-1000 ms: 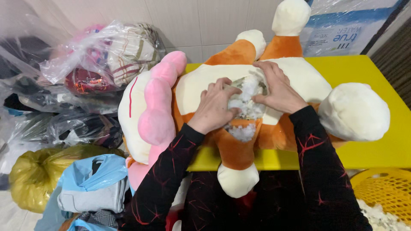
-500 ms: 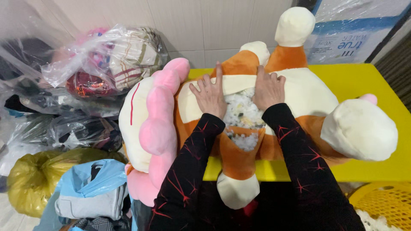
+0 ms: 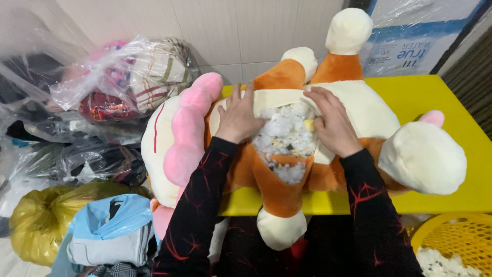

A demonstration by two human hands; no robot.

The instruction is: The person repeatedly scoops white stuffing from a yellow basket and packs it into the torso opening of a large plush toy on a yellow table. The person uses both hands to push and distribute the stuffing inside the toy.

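A plush toy [image 3: 287,154] lies on the table [image 3: 435,97], with an open seam of stuffing [image 3: 287,136] in its middle. The left hand [image 3: 237,115] rests left of the stuffing, the right hand [image 3: 333,123] right of it. Bags [image 3: 123,82] pile left of the table; a basket [image 3: 451,241] sits below its right end, a box [image 3: 415,38] behind.

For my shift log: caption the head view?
Both hands press an orange-and-cream plush toy, white stuffing exposed, on a yellow table.

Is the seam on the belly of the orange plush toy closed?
No, the orange plush toy is open along its belly, and white stuffing shows in the gap between the left hand and the right hand.
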